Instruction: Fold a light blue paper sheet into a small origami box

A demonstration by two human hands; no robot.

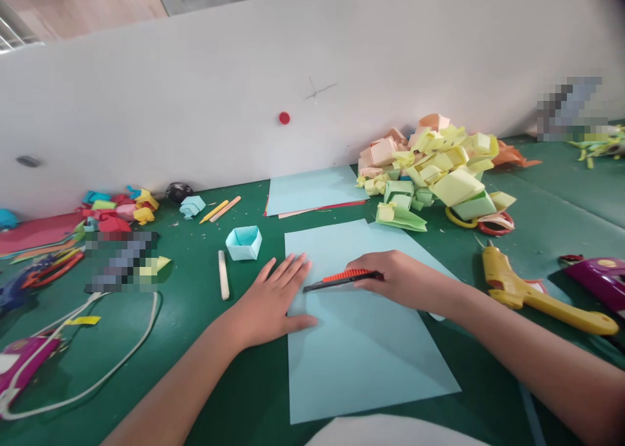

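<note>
My left hand [278, 299] lies flat on the left part of a light blue paper sheet [356, 361], its fingers spread. My right hand [390, 278] is closed round a red and black utility knife [344, 277]. The knife points left over the paper, its tip close to my left fingers. Whether the blade touches the paper, I cannot tell. Another light blue sheet [415, 244] shows beneath at the right. Left of the paper stand a small folded blue paper box [244, 244] and a whitish stick [223, 275].
Behind lie stacked coloured sheets [312, 192] and a heap of folded papers [434, 166] with scissors [495, 223]. A yellow glue gun [537, 296] and purple tool [598, 280] are at right. A white cable [146, 338] loops at left. A white partition [195, 107] closes off the far side.
</note>
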